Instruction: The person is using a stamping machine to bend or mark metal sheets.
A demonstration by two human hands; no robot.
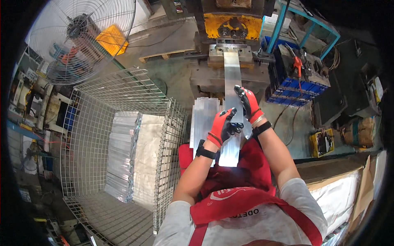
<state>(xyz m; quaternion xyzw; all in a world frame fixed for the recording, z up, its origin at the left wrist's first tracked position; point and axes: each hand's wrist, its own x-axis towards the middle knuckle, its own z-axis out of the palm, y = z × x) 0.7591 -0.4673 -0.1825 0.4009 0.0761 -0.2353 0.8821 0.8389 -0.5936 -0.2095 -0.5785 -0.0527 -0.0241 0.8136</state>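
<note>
Both hands gloved, red with black fingers. Right hand: thumb over the right edge of a metal strip, fingers bent round that edge, grasping. Left hand: thumb on the left edge by the strip's near end, fingers curled below it, also grasping. Firmness of either hold: cannot tell. Left fingers sit nearer the body than the right ones.

Strip runs straight ahead from the fingers; far end lies at the die of the press, whose front is partly yellow. Just below the left fingers, more flat metal reaches toward the red apron. Just left of the fingers: a stack of similar strips, lengthwise.

Farther left of the fingers, a wire cage; inside it, a bundle of strips beside a pale block. Beyond the cage, ahead and left, a fan, with a yellow crate near it.

Ahead and right of the fingers: blue crates, an orange-red tool on top. Well to the right, a small yellow bin on the floor, contents too small to identify.
</note>
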